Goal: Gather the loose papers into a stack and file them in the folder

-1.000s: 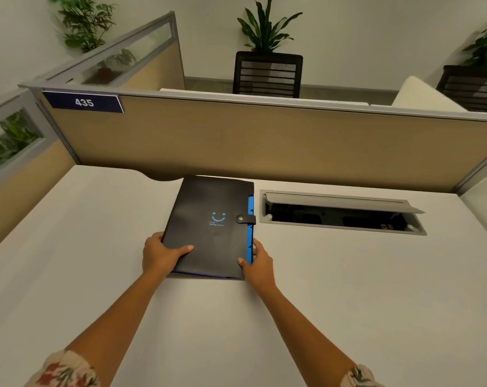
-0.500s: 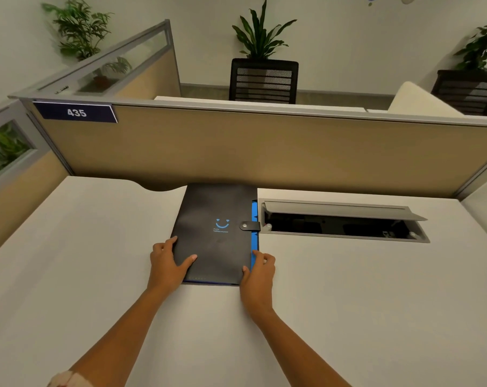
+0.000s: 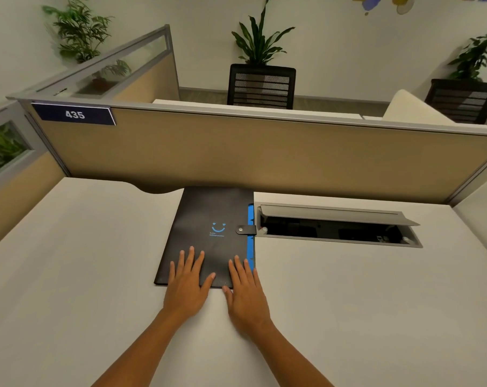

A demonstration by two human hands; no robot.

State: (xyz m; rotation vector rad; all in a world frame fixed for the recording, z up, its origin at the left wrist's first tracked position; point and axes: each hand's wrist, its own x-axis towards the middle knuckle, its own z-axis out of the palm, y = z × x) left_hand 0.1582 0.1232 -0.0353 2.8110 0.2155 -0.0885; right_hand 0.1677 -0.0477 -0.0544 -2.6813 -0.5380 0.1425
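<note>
Sign [image 3: 74,115] reads "435"; folder [image 3: 208,216] bears smile logo.

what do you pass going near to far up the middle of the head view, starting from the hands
left hand and right hand flat on the black folder → snap strap → beige partition → mesh chair → potted plant

One folder [image 3: 208,236], two hands [image 3: 187,286] [image 3: 246,291], three plants [image 3: 260,40], two chairs [image 3: 261,86]
</note>
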